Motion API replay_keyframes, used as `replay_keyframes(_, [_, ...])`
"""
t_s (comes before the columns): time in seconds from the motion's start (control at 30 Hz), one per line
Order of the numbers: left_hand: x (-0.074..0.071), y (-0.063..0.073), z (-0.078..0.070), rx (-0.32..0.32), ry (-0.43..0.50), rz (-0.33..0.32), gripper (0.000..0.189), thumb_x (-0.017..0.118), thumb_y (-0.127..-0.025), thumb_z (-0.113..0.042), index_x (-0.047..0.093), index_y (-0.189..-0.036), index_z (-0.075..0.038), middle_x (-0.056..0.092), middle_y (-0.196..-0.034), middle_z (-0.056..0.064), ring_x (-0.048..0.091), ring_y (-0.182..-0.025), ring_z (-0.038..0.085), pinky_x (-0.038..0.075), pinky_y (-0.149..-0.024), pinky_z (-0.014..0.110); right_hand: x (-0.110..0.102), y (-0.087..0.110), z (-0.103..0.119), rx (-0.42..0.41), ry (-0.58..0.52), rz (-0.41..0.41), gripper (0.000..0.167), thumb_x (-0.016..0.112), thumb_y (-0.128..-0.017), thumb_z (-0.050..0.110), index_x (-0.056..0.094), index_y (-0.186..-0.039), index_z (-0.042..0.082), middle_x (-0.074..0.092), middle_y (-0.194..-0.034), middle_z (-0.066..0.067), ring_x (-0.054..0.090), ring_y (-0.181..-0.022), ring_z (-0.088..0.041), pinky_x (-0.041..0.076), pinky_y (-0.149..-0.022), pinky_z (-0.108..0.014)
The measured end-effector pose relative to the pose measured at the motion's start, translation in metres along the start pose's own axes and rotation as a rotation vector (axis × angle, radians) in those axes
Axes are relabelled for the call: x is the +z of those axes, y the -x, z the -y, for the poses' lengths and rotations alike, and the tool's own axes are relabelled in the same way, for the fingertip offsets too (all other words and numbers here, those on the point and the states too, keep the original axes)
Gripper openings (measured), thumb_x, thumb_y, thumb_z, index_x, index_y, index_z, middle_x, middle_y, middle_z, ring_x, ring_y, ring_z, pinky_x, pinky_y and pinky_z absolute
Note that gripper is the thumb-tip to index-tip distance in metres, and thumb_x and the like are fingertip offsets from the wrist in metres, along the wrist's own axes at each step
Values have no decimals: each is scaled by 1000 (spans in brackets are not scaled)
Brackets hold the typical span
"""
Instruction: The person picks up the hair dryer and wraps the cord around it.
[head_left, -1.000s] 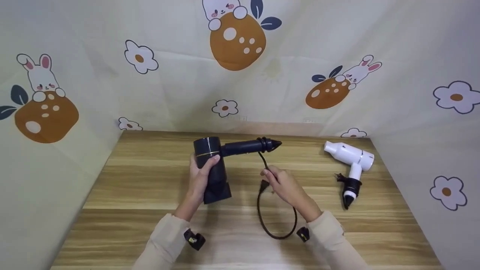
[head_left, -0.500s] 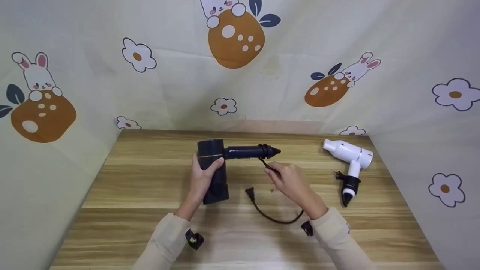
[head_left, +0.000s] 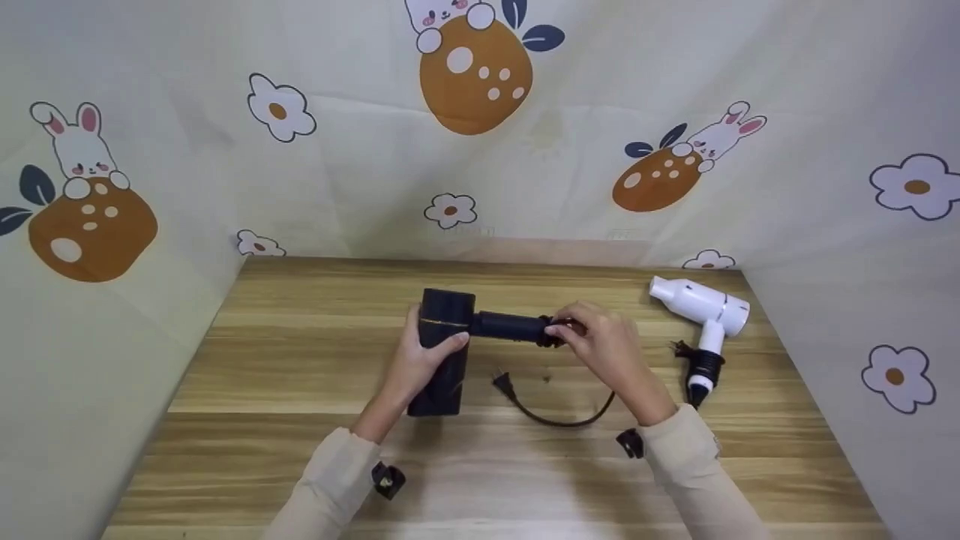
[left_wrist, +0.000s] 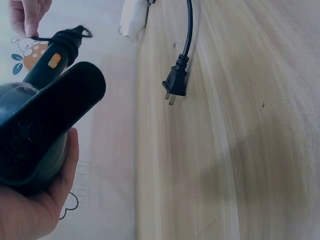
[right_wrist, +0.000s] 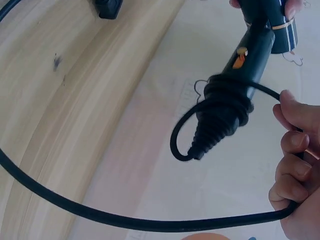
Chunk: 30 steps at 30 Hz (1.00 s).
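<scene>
A black hair dryer is held above the table by my left hand, its fingers and thumb wrapped round the barrel. The dryer's handle points right, with turns of cord wound near its tip. My right hand grips the black cord close to that tip; in the right wrist view the thumb pinches one stretch while curled fingers hold it lower down. From this hand the cord's free end loops down to a two-prong plug over the table. An orange switch shows on the handle.
A white hair dryer lies at the right of the wooden table, its black cord wound round its handle. A patterned cloth hangs behind and at both sides.
The black hair dryer has shifted right and slightly toward me, its handle tipping downward. My right hand, holding the cord, has moved up and right to the handle's tip. The plug has swung left.
</scene>
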<state>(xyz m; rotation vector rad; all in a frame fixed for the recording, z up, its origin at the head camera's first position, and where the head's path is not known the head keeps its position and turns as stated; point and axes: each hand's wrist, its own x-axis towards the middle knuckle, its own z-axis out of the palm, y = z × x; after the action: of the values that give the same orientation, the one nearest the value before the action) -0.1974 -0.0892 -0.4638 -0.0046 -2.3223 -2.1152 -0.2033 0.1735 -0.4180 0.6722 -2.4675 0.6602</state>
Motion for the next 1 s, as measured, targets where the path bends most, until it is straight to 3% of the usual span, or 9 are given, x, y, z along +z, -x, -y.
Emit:
replay_keyframes(0.13, [-1, 3, -3, 13, 41, 55, 64, 72, -79, -21, 36, -131, -13, 58, -97, 12, 61, -76, 19, 52, -68, 32, -2, -2, -7, -11, -6, -12, 17, 74, -75, 32, 68, -83, 18, 58, -66, 7, 41, -51, -2, 33, -46, -19])
replay_keyframes(0.23, [-3, 4, -5, 18, 65, 82, 61, 72, -78, -17, 38, -128, -12, 58, -94, 12, 61, -75, 19, 52, -68, 32, -4, -3, -14, 36, -39, 12, 23, 76, -71, 35, 66, -81, 17, 54, -63, 7, 41, -52, -3, 33, -47, -20])
replay_keyframes(0.33, [-4, 5, -6, 15, 93, 115, 57, 70, -78, -15, 40, -126, -12, 59, -93, 12, 62, -74, 20, 53, -66, 33, -7, -4, -20, 156, -176, 85, 27, 79, -67, 34, 65, -80, 15, 59, -66, 5, 46, -55, -3, 39, -51, -19])
replay_keyframes(0.5, [-5, 7, -7, -3, 131, 158, 54, 68, -79, -18, 41, -125, -13, 59, -91, 11, 63, -73, 21, 54, -65, 35, -11, -7, -28, 330, -519, 175, 23, 78, -72, 24, 66, -81, 7, 67, -78, -3, 58, -65, -4, 49, -60, -17])
replay_keyframes(0.8, [-5, 12, -10, -36, 222, 203, 59, 65, -80, -21, 35, -131, -16, 57, -92, 12, 63, -71, 23, 55, -62, 41, -8, -10, -36, 360, -754, 246, 13, 69, -80, 5, 61, -77, -3, 61, -70, 8, 48, -59, -3, 40, -54, -17])
replay_keyframes(0.87, [-5, 13, -11, -41, 266, 217, 61, 64, -80, -19, 34, -133, -16, 57, -93, 13, 64, -71, 24, 56, -62, 42, -6, -10, -38, 360, -811, 275, 8, 66, -83, 3, 62, -76, 1, 61, -70, 10, 49, -60, -2, 41, -55, -16])
replay_keyframes(1.0, [-3, 15, -10, -62, 347, 240, 62, 61, -80, -17, 31, -135, -16, 59, -93, 14, 66, -70, 27, 56, -62, 43, -3, -10, -38, 377, -909, 331, 17, 64, -86, 8, 65, -74, 20, 60, -72, 13, 51, -66, -2, 42, -61, -15])
